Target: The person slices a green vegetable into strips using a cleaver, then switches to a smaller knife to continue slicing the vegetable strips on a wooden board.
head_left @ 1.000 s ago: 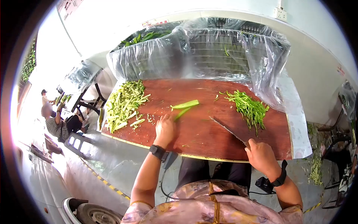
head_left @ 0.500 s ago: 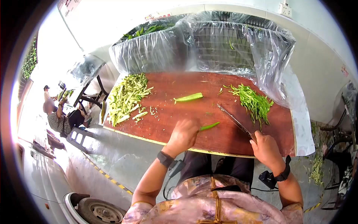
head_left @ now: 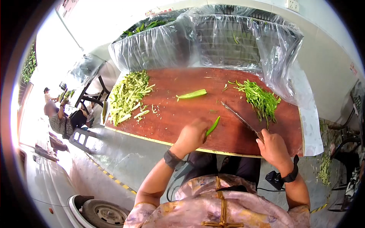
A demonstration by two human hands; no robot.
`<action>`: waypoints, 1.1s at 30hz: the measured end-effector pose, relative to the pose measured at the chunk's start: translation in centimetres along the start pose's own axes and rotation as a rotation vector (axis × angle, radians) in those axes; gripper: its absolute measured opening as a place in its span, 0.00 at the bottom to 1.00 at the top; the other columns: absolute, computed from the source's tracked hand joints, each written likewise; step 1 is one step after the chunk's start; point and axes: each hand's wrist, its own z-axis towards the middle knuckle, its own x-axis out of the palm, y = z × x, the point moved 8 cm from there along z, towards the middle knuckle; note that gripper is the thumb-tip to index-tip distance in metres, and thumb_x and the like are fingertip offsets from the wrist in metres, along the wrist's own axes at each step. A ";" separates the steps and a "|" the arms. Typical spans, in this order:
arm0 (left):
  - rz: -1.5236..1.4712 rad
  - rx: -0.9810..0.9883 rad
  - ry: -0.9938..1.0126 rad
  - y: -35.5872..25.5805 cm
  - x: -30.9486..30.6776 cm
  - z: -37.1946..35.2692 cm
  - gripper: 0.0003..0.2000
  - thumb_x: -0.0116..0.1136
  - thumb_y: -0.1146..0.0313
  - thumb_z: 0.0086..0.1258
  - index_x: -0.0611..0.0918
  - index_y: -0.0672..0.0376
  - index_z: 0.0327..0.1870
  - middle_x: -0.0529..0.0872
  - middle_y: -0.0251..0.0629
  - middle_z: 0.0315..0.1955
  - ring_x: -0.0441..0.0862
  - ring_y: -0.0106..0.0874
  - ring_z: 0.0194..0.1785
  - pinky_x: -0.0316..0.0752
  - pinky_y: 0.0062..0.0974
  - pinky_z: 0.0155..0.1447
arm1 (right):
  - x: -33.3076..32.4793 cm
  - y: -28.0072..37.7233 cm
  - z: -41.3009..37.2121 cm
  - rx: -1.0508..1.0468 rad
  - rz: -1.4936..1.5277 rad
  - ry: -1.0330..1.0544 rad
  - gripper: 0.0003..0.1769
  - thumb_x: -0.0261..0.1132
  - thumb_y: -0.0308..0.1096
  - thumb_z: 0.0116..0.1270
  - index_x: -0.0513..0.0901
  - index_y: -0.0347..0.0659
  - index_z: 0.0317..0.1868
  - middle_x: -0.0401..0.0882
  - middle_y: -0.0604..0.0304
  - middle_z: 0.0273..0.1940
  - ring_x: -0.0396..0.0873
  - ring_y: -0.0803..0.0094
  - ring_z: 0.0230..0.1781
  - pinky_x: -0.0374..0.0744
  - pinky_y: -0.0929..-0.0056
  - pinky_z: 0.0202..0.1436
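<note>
My left hand (head_left: 192,136) is closed round one end of a green pepper (head_left: 213,125), whose tip points up and to the right over the red-brown board (head_left: 167,114). In my right hand (head_left: 273,146) is the handle of a knife (head_left: 240,118), its blade slanting up and left just above the board. Behind my left hand lies a pale green pepper piece (head_left: 192,94). Thin green strips (head_left: 259,98) are heaped on the right of the board. A larger heap of pale cut pieces (head_left: 128,97) covers its left end.
Plastic-lined crates (head_left: 228,43) stand along the board's far edge, with green peppers (head_left: 148,26) in the left one. A person (head_left: 62,117) sits at the far left, another behind. A vehicle wheel (head_left: 106,213) is at lower left.
The pepper at my left hand has been raised from near flat to a steeper angle. My right hand and the knife have barely moved. The view has shifted slightly.
</note>
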 end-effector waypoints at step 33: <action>0.177 0.214 0.020 -2.7 -0.3 -2.3 0.08 0.65 0.70 0.62 0.84 0.59 0.41 0.81 0.41 0.42 0.80 0.44 0.48 0.78 0.40 0.49 | 0.2 -0.3 0.1 0.057 0.017 0.061 0.11 0.65 0.35 0.69 0.73 0.37 0.39 0.81 0.41 0.28 0.82 0.41 0.31 0.79 0.44 0.36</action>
